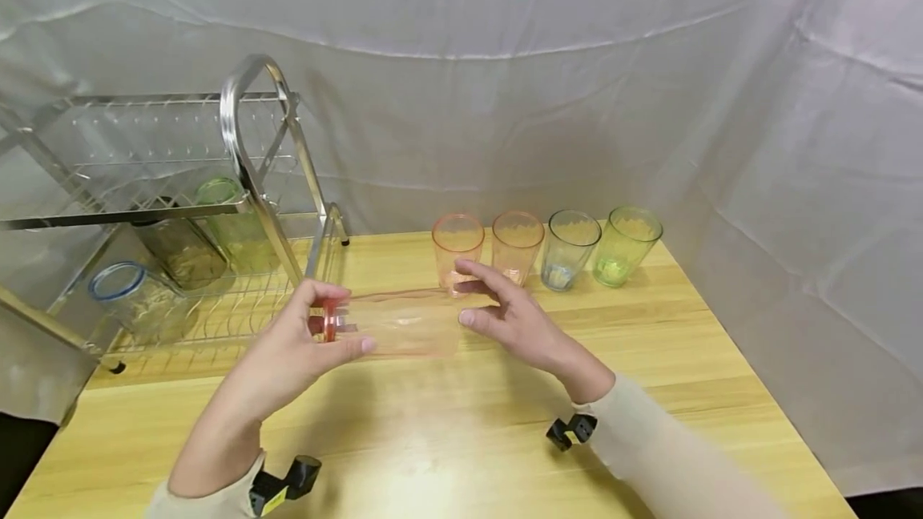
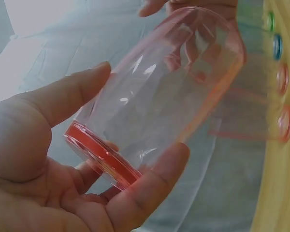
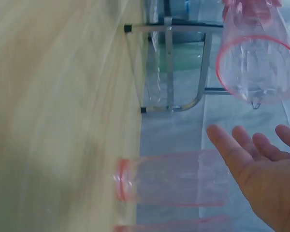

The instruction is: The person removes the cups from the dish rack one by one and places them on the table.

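A clear pink drinking glass (image 1: 404,325) is held sideways above the table, its thick red base (image 2: 104,154) to the left. My left hand (image 1: 306,343) grips it around the base end, thumb on one side and fingers on the other. Close by the mouth end is my right hand (image 1: 515,319), its fingers loosely extended and holding nothing. In the right wrist view, a gap shows between those fingers (image 3: 227,145) and the pink rim (image 3: 222,53). Behind the hands stand two more pinkish glasses (image 1: 458,235), a blue-grey glass (image 1: 570,251) and a green glass (image 1: 629,247), all upright in a row.
At the left stands a two-tier metal dish rack (image 1: 234,118). Its lower tier holds a blue-rimmed glass (image 1: 137,303), a dark glass (image 1: 180,251) and a green glass (image 1: 241,235), all tilted. A grey cloth (image 1: 461,118) hangs behind the wooden table (image 1: 433,439).
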Tool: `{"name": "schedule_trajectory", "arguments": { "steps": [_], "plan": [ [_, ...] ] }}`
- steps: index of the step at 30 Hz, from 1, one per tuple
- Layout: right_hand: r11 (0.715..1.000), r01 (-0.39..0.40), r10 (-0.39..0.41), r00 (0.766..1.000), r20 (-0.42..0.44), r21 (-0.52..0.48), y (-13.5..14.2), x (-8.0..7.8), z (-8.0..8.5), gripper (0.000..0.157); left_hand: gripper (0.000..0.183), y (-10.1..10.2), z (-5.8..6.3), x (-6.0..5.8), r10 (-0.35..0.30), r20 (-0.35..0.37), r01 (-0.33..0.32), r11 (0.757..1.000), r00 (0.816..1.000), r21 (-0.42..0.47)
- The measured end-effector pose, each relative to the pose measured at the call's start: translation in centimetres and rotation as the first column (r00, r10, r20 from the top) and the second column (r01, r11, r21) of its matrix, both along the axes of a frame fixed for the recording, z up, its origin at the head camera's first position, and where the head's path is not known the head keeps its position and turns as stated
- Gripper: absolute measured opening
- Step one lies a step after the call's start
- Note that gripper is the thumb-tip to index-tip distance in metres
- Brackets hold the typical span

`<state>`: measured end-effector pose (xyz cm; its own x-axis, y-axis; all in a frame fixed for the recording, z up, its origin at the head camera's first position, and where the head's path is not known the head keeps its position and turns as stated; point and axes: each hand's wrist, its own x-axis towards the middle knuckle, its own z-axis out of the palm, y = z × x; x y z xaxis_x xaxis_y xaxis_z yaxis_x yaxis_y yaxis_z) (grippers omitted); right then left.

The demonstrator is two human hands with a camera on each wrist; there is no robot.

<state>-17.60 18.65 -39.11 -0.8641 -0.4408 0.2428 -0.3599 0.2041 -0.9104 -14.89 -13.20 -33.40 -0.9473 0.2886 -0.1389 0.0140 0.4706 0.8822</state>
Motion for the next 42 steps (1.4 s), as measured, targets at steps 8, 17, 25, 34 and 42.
{"name": "schedule_trajectory", "arguments": {
  "steps": [8, 17, 25, 34, 42],
  "plan": [
    [0.981, -0.079, 0.097, 0.99, 0.098, -0.175, -0.3, 1.0, -1.1, 0.095, 0.073, 1.9, -1.4, -1.0, -0.049, 0.033, 0.041, 0.979, 0.998, 0.201],
    [0.947, -0.03, 0.069, 0.991, 0.114, -0.319, 0.2, 1.5, -1.7, 0.087, 0.068, 3.7, -3.7, -1.5, -0.086, 0.057, 0.064, 0.948, 0.995, 0.31],
    [0.978, 0.014, -0.002, 0.998, 0.06, -0.209, 0.6, 1.5, -1.7, 0.085, 0.068, 3.7, -5.2, -2.0, -0.086, 0.031, 0.076, 0.966, 0.996, 0.249],
    [0.997, 0.06, -0.061, 0.998, -0.004, -0.04, 0.7, 1.9, -1.3, 0.088, 0.071, 3.4, -6.3, -1.9, -0.101, -0.01, 0.101, 0.988, 0.995, 0.115],
    [0.981, 0.168, -0.162, 0.984, -0.068, 0.094, 0.9, 2.4, -0.9, 0.088, 0.067, 3.0, -6.4, -1.5, -0.112, -0.055, 0.113, 0.993, 0.992, 0.017]
  ]
}}
